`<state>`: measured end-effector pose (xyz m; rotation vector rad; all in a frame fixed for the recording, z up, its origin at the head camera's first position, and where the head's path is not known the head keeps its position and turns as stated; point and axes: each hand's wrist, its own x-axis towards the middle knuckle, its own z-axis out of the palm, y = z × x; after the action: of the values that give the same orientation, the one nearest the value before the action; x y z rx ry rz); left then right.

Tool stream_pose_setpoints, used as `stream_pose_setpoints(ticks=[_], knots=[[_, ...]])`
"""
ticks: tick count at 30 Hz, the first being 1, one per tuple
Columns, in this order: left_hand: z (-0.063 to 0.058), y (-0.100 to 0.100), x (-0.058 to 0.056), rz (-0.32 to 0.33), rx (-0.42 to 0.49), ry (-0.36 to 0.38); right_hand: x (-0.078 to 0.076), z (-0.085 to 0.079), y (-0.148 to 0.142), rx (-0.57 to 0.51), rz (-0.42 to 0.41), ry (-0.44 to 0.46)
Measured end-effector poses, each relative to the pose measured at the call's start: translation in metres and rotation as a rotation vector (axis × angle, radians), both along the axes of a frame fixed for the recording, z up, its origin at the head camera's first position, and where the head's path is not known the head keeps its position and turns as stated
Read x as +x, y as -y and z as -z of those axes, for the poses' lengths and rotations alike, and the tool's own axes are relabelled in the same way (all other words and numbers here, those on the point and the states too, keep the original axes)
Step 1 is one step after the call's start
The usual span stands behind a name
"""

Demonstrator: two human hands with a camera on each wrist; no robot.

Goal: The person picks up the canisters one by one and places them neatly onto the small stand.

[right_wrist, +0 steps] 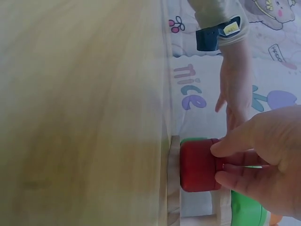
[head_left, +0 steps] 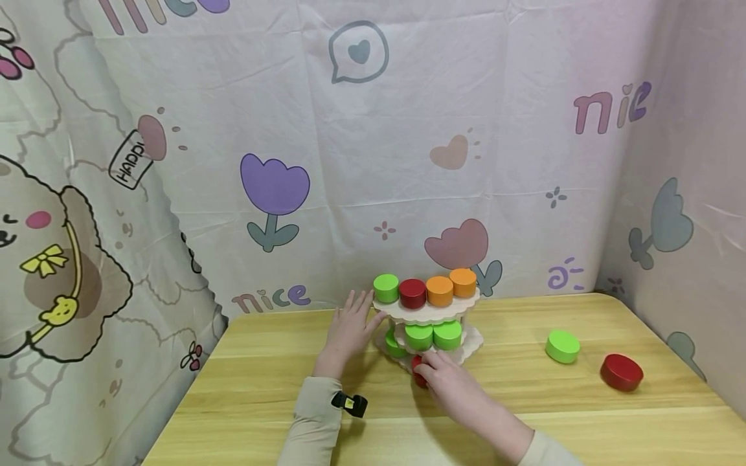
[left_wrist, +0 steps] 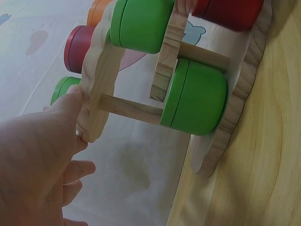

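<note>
A tiered wooden stand point(head_left: 428, 313) with scalloped shelves holds round blocks in green, red and orange. My left hand point(head_left: 350, 323) touches the left edge of its top shelf, thumb point(left_wrist: 70, 101) on the edge beside a green block point(head_left: 386, 288). Between thumb and fingers my right hand point(head_left: 451, 382) pinches a red round block point(right_wrist: 200, 165) at the front of the bottom shelf. Just above it, green blocks point(head_left: 419, 336) sit on the middle shelf. Another green block point(left_wrist: 195, 99) stands on the bottom shelf at the left.
A loose green block point(head_left: 563, 346) and a loose red block point(head_left: 621, 373) lie on the wooden table point(head_left: 262, 382) to the right. Along the top shelf stand a red block point(head_left: 412, 294) and two orange ones point(head_left: 440, 291). A printed curtain point(head_left: 373, 129) hangs behind the table.
</note>
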<state>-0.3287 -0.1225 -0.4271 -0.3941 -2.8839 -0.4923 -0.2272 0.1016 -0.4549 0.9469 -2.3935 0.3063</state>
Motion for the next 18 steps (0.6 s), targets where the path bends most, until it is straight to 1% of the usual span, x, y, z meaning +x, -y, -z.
stream_pose_setpoints(ticks=[5,12,18], knots=[[0.0000,-0.0004,0.0000,0.001,0.004,0.000,-0.0001,0.0001,-0.0003,0.009,-0.013,0.020],[0.0002,-0.0010,-0.0001,-0.001,-0.001,0.002,0.0015,-0.0001,-0.0016,0.060,-0.023,0.101],[-0.0006,-0.0012,0.0004,-0.004,-0.003,0.012,0.0018,-0.0008,-0.0023,0.090,-0.033,0.085]])
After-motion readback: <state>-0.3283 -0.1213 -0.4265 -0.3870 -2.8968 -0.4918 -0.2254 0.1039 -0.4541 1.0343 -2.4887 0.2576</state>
